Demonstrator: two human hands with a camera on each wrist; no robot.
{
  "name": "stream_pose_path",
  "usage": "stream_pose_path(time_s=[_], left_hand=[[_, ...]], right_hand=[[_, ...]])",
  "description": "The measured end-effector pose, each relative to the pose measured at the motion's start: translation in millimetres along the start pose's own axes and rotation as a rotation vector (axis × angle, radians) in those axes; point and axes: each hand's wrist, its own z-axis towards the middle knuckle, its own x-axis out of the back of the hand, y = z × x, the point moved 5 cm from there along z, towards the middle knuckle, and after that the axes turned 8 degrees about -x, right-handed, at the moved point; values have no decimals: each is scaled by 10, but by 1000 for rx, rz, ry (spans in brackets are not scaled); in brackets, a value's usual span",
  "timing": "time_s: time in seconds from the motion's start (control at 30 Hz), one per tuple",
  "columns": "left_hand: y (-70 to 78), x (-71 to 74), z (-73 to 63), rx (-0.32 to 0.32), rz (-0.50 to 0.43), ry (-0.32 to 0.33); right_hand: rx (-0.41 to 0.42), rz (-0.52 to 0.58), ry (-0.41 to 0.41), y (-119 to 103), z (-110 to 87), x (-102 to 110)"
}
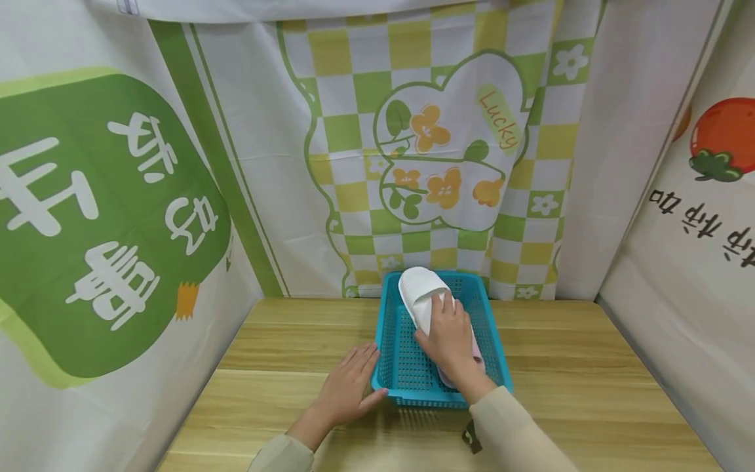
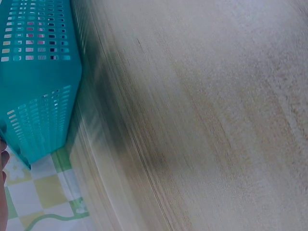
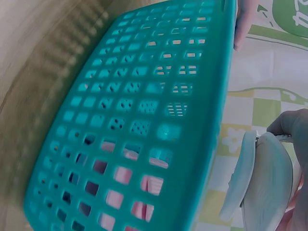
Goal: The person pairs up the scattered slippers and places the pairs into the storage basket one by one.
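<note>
A turquoise plastic basket [image 1: 498, 344] with mesh walls stands on the wooden table. My right hand [image 1: 451, 337] grips a white slipper [image 1: 420, 288] over the basket, its toe pointing to the back left. In the right wrist view, the fingers hold the white slipper [image 3: 267, 183] above the basket rim. Part of a pink thing [image 1: 478, 357] shows beside the right hand, mostly hidden. Pink also shows through the basket's side holes in the right wrist view. My left hand [image 1: 348, 387] lies at the basket's front left corner, fingers straight along its rim.
A checked green and yellow cloth [image 1: 348, 134] hangs right behind the basket. White printed cloths stand at the left and right sides of the table [image 1: 578, 367]. A small dark green patterned piece [image 1: 470, 438] hangs near the right sleeve.
</note>
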Motion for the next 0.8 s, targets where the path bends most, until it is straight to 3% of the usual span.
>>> stream_pose_path(time_s=[0.27,0.47,0.8], left_hand=[[1,-1,-3,-13,9,22],[-1,3,-11,-21,8,39],[2,2,-8,-9,9,16]], right_hand=[[-45,-5,-20,-15,35,-154],[-131,0,-68,-40,46,-238],[-225,28,-78,-101,18,-362]])
